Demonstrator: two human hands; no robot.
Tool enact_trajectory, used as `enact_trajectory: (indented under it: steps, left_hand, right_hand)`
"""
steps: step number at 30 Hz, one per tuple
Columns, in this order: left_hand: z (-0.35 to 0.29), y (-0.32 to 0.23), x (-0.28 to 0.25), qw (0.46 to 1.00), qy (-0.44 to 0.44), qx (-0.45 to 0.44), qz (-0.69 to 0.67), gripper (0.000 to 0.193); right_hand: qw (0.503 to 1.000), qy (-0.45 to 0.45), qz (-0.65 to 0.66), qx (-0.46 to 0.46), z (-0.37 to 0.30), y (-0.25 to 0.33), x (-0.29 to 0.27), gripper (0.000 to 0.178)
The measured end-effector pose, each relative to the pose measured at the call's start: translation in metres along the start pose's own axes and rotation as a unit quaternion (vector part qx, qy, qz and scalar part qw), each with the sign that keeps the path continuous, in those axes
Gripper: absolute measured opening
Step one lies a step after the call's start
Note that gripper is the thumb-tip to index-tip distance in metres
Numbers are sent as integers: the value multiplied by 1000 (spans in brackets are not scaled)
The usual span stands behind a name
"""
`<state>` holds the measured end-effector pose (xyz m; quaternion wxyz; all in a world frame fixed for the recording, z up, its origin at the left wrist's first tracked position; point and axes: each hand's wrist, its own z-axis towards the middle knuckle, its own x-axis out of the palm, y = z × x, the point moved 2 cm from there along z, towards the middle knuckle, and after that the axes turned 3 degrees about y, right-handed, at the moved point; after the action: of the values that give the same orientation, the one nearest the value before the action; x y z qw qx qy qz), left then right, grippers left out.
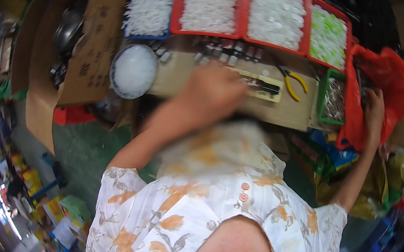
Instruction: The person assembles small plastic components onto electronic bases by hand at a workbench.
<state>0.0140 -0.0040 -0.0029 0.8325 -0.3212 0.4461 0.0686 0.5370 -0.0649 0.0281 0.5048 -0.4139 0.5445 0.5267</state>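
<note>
My left hand (219, 89), blurred by motion, is over the middle of the workbench, beside a pale yellow block (257, 86) with a dark strip (267, 87) on it. Its fingers look bent, but smear hides whether they hold anything. At the far right my right hand (376, 104) reaches into a red plastic bag (393, 81). Dark parts (364, 88) lie in that bag by its fingertips, which are partly hidden. Several small dark and silvery pieces (226, 51) lie in a row behind the block. Yellow-handled pliers (293, 84) rest to the block's right.
Along the back stand a blue tray (128, 16) and red trays (178, 2) of small white and green pieces. A bowl of white pieces (134, 71) sits left; a green tray of small metal parts (335, 99) right. An open cardboard box (93, 42) stands far left.
</note>
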Motion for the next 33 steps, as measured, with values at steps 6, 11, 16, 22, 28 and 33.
enact_trajectory:
  steps: [6,11,16,22,28,33]
  left_hand:
    - [-10,49,-56,977,-146,-74,134,25]
    - [-11,90,-112,945,-137,-171,242,22]
    - [-11,116,-116,934,-75,-206,284,20]
    - [-6,140,-122,949,-91,-181,241,13]
    - [4,160,-127,955,-115,-169,216,7]
    - [15,167,-139,949,-143,-162,231,9]
  right_hand:
    - [999,16,-33,-21,17,-4,14,30]
    - [999,-8,50,-20,23,-18,11,24]
    - [996,-16,85,-10,17,-10,11,23]
    - [997,-33,72,-23,13,8,0,22]
    - [993,-49,109,-14,15,13,-6,21]
    - [990,-66,124,-23,15,26,-8,20]
